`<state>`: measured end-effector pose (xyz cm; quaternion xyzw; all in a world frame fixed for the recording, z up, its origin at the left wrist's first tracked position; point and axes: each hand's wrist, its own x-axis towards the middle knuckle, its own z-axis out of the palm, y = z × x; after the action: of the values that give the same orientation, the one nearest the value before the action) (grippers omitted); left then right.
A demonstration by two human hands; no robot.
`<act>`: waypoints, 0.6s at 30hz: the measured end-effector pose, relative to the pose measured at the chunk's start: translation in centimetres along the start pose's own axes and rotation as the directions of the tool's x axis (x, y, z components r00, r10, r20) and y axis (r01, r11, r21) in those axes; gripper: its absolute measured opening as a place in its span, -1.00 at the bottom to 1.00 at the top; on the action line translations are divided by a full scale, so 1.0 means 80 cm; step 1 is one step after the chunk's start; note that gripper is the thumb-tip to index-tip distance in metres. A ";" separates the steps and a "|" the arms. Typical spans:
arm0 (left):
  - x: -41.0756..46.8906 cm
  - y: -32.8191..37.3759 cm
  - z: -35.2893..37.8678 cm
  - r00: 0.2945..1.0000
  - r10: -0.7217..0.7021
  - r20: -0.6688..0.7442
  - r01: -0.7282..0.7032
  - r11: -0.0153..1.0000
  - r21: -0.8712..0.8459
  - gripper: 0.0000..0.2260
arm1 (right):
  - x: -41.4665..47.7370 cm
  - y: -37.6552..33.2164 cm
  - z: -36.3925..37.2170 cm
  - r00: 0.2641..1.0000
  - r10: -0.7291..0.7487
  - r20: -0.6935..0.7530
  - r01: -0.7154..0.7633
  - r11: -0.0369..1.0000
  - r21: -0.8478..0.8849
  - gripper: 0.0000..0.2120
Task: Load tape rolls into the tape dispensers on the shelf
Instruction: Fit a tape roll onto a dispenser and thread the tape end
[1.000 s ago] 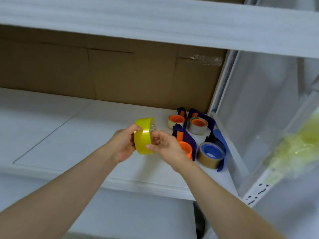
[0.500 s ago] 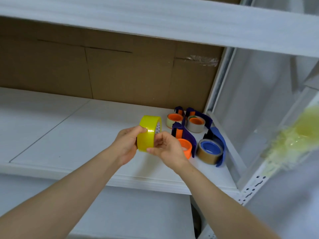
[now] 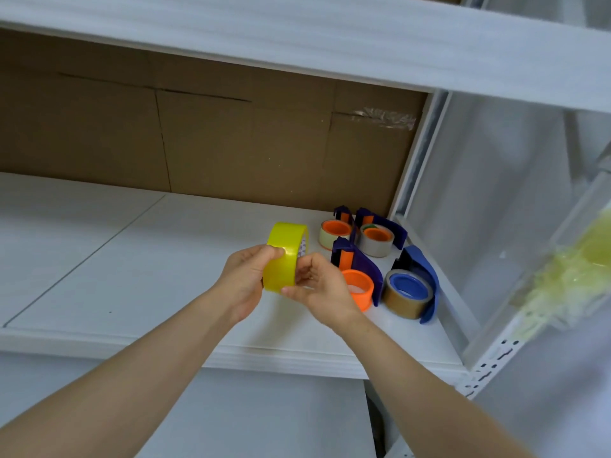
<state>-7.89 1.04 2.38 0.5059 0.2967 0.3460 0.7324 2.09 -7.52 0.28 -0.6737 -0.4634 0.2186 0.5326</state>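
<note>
A yellow tape roll [image 3: 281,256] stands on edge above the white shelf [image 3: 132,276], held between both hands. My left hand [image 3: 246,279] grips its left side, thumb over the top of the band. My right hand [image 3: 322,290] pinches the roll's right rim with curled fingers. Just right of my hands stands a dark blue dispenser with a bare orange core [image 3: 358,284]. Beside it a blue dispenser [image 3: 418,279] carries a brown tape roll [image 3: 405,297]. Behind these, two more dispensers hold a clear roll [image 3: 334,234] and a grey roll [image 3: 377,241].
A brown cardboard panel [image 3: 198,137] forms the shelf's back. A white upper shelf [image 3: 297,34] overhangs close above. The white upright post [image 3: 416,166] and a translucent sheet [image 3: 502,200] close off the right side. A yellowish crumpled wad [image 3: 568,279] hangs at far right.
The yellow roll has shifted slightly right and away with both hands still on it; my left thumb now lies over the roll's band. The dispensers have not moved.
</note>
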 end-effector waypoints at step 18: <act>0.005 -0.008 0.000 0.997 -0.066 0.042 0.068 0.997 -0.045 -0.85 | -0.001 0.001 -0.008 0.996 0.064 0.062 -0.078 0.965 0.250 -0.73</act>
<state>-7.52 1.24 1.77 0.4853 0.2907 0.3177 0.7609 2.63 -7.90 0.44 -0.6106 -0.4215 0.3124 0.5933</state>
